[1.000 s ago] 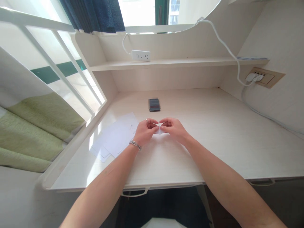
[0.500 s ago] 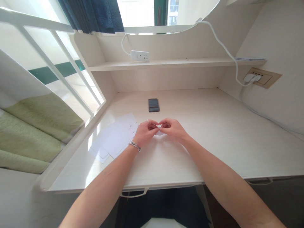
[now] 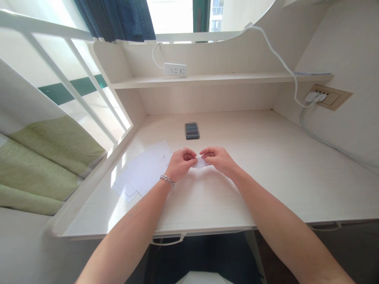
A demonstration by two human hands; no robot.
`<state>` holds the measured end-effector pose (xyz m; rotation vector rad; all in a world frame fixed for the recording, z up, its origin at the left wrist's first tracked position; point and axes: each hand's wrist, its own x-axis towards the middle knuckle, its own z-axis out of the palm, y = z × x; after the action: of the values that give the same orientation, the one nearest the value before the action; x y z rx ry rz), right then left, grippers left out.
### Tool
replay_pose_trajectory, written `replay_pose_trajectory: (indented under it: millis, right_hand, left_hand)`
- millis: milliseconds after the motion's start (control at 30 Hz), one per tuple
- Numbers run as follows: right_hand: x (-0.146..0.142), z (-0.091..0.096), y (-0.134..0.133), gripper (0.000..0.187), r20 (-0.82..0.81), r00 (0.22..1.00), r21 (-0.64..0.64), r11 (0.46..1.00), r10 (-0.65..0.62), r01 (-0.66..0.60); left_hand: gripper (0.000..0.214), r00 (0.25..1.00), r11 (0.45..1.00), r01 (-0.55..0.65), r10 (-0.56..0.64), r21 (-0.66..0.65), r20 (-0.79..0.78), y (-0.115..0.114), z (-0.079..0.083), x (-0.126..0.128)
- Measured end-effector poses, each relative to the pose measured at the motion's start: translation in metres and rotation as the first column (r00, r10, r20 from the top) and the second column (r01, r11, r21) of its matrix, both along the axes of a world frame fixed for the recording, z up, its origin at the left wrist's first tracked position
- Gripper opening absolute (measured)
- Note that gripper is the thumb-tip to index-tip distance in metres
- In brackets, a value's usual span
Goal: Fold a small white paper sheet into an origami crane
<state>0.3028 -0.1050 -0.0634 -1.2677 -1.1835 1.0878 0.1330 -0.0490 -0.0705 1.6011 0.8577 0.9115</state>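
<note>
- A person's two bare hands meet over a pale tabletop (image 3: 275,169), near its middle; the left hand (image 3: 180,164) grips one end of a small white paper (image 3: 202,163) between thumb and curled fingers, while the right hand (image 3: 220,159) pinches the other end; whether the paper touches the surface below is hard to tell.
- The fingertips of the two hands face each other just apart, the paper bridging the gap beneath them; a silver chain bracelet (image 3: 167,181) circles the left wrist, and a ring (image 3: 182,151) shows on a left finger.
- Loose white sheets (image 3: 142,169) lie overlapping beside the left hand, faint marks near their right edge, a strip of sunlight across their left side.
- Beyond the hands rests a dark, phone-like object (image 3: 192,131), its face blurred by pixels.
- At the rear, a white power strip (image 3: 175,70) sits on a shelf (image 3: 213,81); to the right, white plugs fill part of a tan wall socket (image 3: 334,98); a blue curtain (image 3: 121,21) hangs by the bright window (image 3: 173,15).
</note>
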Motion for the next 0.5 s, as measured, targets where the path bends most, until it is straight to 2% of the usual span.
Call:
replay_pose_trajectory:
  millis: [133, 333, 500]
  right_hand:
    - [-0.0011, -0.0018, 0.0007, 0.026, -0.025, 0.999, 0.0, 1.0, 0.025, -0.025]
    - [-0.0003, -0.0028, 0.0019, 0.028, -0.064, 0.996, 0.029, 0.998, -0.061, 0.063]
    - [0.0005, -0.005, 0.003, 0.035, -0.026, 0.996, 0.059, 0.995, -0.082, 0.083]
  left_hand:
    - [0.018, 0.999, 0.999, 0.018, -0.017, -0.027, 0.027, 0.0012, -0.002, 0.0003]
    - [0.026, 0.992, 0.988, 0.059, -0.042, -0.141, 0.115, -0.0018, 0.0028, 0.002]
    - [0.025, 0.995, 0.992, 0.045, -0.035, -0.118, 0.089, -0.0033, 0.0035, 0.0027]
